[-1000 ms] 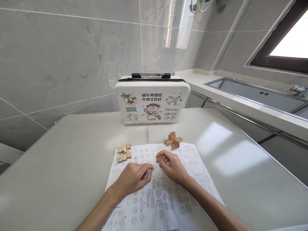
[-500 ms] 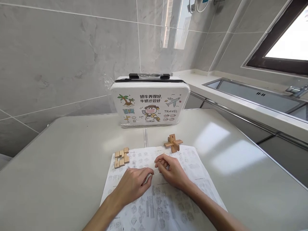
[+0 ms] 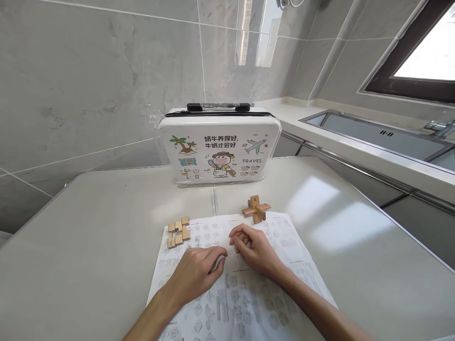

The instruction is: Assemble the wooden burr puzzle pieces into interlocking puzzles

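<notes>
A large printed instruction sheet [image 3: 227,284] with rows of small diagrams lies on the table under both hands. My left hand [image 3: 204,267] rests on it with fingers loosely curled and closed, nothing visible in them. Opposite, my right hand [image 3: 254,246] also lies closed on the sheet, fingertips bent in toward the thumb, no object showing. A small gap separates the two hands. Beyond the right hand, at the sheet's far edge, stands an interlocking wooden puzzle [image 3: 256,209] shaped like a cross and marked 2. Left of the left hand lies a flat wooden block puzzle [image 3: 178,232] of joined pieces.
A white suitcase [image 3: 220,147] with cartoon prints and plastic wrap stands at the table's [image 3: 88,246] back, by the grey tiled wall. To the right run a white counter [image 3: 362,142], a sink [image 3: 377,135] with a faucet [image 3: 441,128], and a window.
The camera view has shifted slightly. Both hands keep the same pose on the sheet, and the wooden puzzles stay in place.
</notes>
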Motion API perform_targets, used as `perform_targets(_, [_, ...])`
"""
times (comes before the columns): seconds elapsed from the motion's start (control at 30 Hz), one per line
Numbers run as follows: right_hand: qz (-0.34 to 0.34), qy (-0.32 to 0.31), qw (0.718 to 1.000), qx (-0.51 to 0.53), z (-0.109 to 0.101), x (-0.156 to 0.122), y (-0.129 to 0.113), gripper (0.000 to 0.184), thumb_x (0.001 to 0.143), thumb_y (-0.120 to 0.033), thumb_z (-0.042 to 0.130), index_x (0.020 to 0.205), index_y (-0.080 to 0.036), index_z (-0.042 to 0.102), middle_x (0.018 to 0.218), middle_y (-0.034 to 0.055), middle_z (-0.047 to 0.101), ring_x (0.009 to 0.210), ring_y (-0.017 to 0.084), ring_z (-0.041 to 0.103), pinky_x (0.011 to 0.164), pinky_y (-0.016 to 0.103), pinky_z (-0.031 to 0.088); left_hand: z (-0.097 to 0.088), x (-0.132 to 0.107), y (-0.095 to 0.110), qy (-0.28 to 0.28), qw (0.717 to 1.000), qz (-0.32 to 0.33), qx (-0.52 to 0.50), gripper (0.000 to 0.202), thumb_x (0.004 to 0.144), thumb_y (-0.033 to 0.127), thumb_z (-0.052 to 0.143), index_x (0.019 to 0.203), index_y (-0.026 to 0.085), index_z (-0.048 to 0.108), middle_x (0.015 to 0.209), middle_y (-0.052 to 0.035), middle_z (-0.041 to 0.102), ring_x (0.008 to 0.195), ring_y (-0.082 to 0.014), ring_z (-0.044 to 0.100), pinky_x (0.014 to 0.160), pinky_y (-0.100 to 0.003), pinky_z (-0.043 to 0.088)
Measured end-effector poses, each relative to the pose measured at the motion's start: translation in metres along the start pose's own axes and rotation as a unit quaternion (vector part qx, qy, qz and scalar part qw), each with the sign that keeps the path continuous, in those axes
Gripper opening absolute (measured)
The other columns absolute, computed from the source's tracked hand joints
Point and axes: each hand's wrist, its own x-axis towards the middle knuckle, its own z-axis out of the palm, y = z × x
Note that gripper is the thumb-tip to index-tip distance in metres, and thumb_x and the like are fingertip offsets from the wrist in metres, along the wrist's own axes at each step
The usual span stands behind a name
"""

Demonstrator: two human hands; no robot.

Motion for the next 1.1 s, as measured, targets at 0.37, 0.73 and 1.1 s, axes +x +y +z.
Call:
perform_targets(0.37, [0.147, -0.012, 0.919, 0.367, -0.013, 0.011, 0.0, 0.039, 0.091, -0.06, 0.071, 0.092, -0.022, 0.063, 0.073, -0.0014, 0.06, 0.046, 0.011, 0.047, 0.033, 0.021, 0.032, 0.002, -0.003, -0.002, -0.008, 1.0, 0.002, 0.003, 0.017, 0.102, 0.016, 0.048, 0.107, 0.023, 0.064, 0.068, 0.0037, 0.069, 0.052, -0.0144, 0.062, 0.053, -0.027, 0.039])
perform_targets(0.73, [0.149, -0.009, 0.838, 0.525, -0.028, 0.015, 0.007, 0.056, 0.098, -0.074, 0.049, 0.079, -0.022, 0.058, 0.058, -0.0089, 0.026, 0.044, 0.009, 0.007, 0.027, 0.017, 0.011, 0.002, -0.002, -0.002, -0.007, 1.0, 0.002, -0.005, 0.016, 0.103, 0.016, 0.049, 0.108, 0.023, 0.062, 0.07, 0.0051, 0.068, 0.051, -0.0135, 0.058, 0.052, -0.028, 0.038])
perform_targets(1.1, [0.159, -0.033, 0.742, 0.651, -0.029, 0.015, 0.016, 0.044, 0.103, -0.057, 0.058, 0.087, -0.016, 0.063, 0.055, -0.01, 0.035, 0.04, 0.006, 0.018, 0.027, 0.012, 0.027, 0.0, 0.0, 0.0, -0.008, 1.0, -0.002, -0.006, 0.017, 0.102, 0.016, 0.048, 0.107, 0.022, 0.063, 0.067, 0.0063, 0.066, 0.05, -0.0122, 0.057, 0.051, -0.026, 0.039])
